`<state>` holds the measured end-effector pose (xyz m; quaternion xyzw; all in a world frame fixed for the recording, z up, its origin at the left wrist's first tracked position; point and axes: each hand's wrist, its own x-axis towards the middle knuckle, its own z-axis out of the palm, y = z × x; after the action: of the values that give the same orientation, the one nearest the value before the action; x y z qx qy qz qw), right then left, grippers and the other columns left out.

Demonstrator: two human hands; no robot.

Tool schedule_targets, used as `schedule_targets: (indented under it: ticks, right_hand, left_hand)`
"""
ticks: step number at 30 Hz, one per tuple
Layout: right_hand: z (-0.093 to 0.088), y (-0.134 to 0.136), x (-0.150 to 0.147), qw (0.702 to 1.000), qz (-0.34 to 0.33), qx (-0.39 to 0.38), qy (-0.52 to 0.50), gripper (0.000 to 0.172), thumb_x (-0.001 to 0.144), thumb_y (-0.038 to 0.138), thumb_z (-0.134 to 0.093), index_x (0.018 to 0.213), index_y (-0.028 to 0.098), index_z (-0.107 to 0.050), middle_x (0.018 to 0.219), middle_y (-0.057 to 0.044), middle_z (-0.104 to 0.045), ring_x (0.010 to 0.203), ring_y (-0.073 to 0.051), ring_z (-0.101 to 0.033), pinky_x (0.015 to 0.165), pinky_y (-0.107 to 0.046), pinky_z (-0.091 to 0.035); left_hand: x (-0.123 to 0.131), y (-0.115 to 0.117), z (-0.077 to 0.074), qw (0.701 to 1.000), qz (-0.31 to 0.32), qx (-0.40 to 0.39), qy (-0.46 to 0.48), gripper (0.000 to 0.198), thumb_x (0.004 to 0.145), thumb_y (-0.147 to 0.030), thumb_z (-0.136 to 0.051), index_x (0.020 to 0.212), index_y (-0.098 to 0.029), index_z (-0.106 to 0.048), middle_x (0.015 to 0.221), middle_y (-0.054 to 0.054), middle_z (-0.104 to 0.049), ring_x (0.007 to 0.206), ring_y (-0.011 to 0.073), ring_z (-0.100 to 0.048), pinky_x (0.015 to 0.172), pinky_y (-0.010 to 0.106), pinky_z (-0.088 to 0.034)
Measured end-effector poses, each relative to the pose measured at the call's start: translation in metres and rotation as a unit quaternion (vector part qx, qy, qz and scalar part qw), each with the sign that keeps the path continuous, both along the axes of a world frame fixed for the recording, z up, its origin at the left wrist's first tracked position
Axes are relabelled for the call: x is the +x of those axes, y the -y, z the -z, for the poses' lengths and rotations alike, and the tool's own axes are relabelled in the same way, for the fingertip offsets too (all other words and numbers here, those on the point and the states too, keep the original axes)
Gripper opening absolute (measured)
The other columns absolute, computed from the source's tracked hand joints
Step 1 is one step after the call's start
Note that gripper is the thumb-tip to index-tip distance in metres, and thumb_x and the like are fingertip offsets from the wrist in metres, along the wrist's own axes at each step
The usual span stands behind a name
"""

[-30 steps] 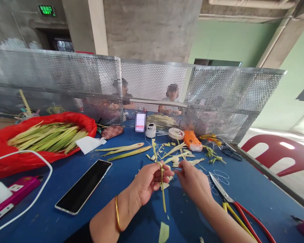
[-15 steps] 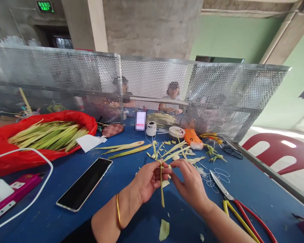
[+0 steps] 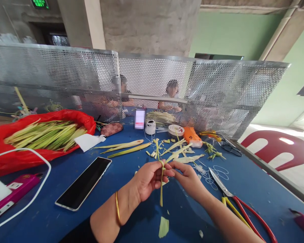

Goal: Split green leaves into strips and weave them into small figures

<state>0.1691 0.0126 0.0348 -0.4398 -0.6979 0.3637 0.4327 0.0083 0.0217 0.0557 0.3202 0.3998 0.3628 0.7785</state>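
My left hand (image 3: 147, 179) is closed in a pinch on a thin pale-green leaf strip (image 3: 161, 187) that hangs down from its fingertips over the blue table (image 3: 121, 189). A gold bangle sits on that wrist. My right hand (image 3: 188, 179) meets it from the right, its fingers pinched on the same strip at the top, where the strip's upper ends fan out. Cut leaf scraps (image 3: 177, 152) lie just beyond both hands.
A black phone (image 3: 84, 182) lies left of my hands. Red-and-yellow-handled scissors (image 3: 233, 200) lie to the right. A red bag of green leaves (image 3: 40, 136) fills the far left. Thread spools, an orange glue gun (image 3: 192, 137) and a perforated metal screen (image 3: 154, 87) stand behind; people sit beyond it.
Both hands have drawn closer together and lifted slightly on the strip; my right fingers have moved in to the top of it. The lower end hangs shorter.
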Motion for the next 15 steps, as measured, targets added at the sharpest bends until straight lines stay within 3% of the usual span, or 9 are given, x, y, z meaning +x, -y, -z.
schedule_targets:
  ticks: [3, 8, 12, 15]
  right_hand:
    - [-0.003, -0.0005, 0.0001, 1.0, -0.01, -0.007, -0.022, 0.017, 0.082, 0.029, -0.06, 0.089, 0.018, -0.07, 0.084, -0.002, -0.07, 0.083, -0.018, -0.061, 0.078, -0.028, -0.044]
    - [-0.0023, -0.002, 0.0023, 0.999, -0.041, -0.017, 0.028, 0.025, 0.087, 0.035, -0.055, 0.077, 0.017, -0.068, 0.072, 0.0, -0.065, 0.072, -0.016, -0.058, 0.067, -0.025, -0.042]
    - [-0.0021, 0.0005, 0.0069, 0.98, 0.025, 0.141, 0.14, 0.025, 0.09, 0.029, -0.052, 0.074, 0.018, -0.067, 0.068, -0.001, -0.061, 0.066, -0.015, -0.056, 0.062, -0.026, -0.041]
    - [-0.0056, 0.0045, 0.0091, 0.927, 0.109, 0.292, 0.209, 0.021, 0.092, 0.023, -0.048, 0.081, 0.019, -0.066, 0.083, -0.006, -0.065, 0.078, -0.019, -0.059, 0.071, -0.031, -0.043]
  left_hand:
    - [0.0, 0.0, 0.0009, 1.0, 0.002, 0.009, -0.007, 0.021, 0.084, -0.029, -0.057, 0.078, -0.011, -0.066, 0.07, 0.008, -0.07, 0.051, 0.008, -0.056, 0.041, 0.017, -0.024]
    - [0.0009, -0.0003, 0.0019, 1.0, 0.003, 0.009, -0.011, 0.022, 0.085, -0.029, -0.056, 0.08, -0.011, -0.067, 0.07, 0.008, -0.07, 0.051, 0.0079, -0.056, 0.04, 0.016, -0.025]
    - [0.0022, 0.0005, 0.0011, 0.998, -0.029, 0.031, -0.04, 0.023, 0.085, -0.028, -0.054, 0.083, -0.01, -0.067, 0.069, 0.008, -0.069, 0.05, 0.0083, -0.057, 0.039, 0.016, -0.026]
    - [0.0026, 0.0011, 0.0007, 0.995, -0.028, 0.066, -0.072, 0.024, 0.083, -0.03, -0.055, 0.081, -0.01, -0.067, 0.068, 0.008, -0.069, 0.049, 0.0087, -0.055, 0.038, 0.017, -0.027]
